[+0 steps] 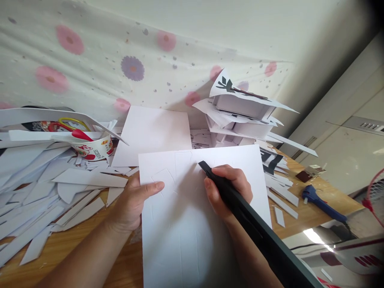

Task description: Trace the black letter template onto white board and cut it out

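A white foam board (pixel 192 224) is tilted up in front of me, with faint cut or scored outlines on its face. Along its left edge my left hand (pixel 136 200) is closed, thumb on the face and fingers out of sight behind. My right hand (pixel 229 190) is wrapped around a long black utility knife (pixel 255 220). The knife's tip is at or just over the board's upper middle; whether it touches, I cannot tell. Behind stands another plain white sheet (pixel 156 134), leaning near the wall.
Many white offcuts (pixel 33 200) cover the wooden table's left side. A paper cup (pixel 94 149) with a red-handled item stands there. At right are a stacked white board structure (pixel 240 116), several strips (pixel 282 196), a blue glue gun (pixel 324 204) and a pink-rimmed fan (pixel 376 196).
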The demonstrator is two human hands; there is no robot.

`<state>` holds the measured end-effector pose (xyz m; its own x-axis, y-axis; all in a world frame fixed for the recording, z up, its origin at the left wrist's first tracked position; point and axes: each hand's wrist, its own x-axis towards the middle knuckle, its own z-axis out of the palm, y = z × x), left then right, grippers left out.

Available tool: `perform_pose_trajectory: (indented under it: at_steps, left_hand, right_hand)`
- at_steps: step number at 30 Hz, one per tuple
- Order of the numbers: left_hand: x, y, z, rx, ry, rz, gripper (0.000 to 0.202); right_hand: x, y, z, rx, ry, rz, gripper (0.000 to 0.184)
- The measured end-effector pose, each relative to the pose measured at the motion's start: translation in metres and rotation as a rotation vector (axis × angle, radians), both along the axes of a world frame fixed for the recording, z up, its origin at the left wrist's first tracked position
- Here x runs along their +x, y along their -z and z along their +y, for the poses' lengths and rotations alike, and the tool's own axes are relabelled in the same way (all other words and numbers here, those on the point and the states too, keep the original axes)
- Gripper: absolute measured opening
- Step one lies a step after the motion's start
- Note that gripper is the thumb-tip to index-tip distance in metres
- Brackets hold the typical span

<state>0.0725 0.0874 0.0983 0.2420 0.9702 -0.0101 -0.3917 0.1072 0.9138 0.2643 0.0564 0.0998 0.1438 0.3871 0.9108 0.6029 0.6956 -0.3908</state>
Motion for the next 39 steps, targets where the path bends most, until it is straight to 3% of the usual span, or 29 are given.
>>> perform_pose_trajectory:
  at_steps: [7, 14, 21, 39]
  left_hand:
    - [0.003, 0.000, -0.001, 0.026, -0.024, 0.031, 0.059]
    - [0.002, 0.004, -0.002, 0.041, -0.018, 0.024, 0.056]
    - [0.003, 0.005, -0.003, 0.035, -0.003, 0.011, 0.057]
    - [0.006, 0.003, -0.005, 0.042, -0.043, -0.003, 0.053]
  right_hand:
    - [-0.002, -0.001, -0.001, 0.023, 0.031, -0.065, 0.026]
    - [-0.006, 0.007, -0.005, 0.032, 0.094, -0.066, 0.027]
    - [-0.006, 0.013, -0.002, 0.162, 0.140, -0.102, 0.033]
    - [-0.008, 0.023, -0.011, 0.186, 0.147, -0.077, 0.027]
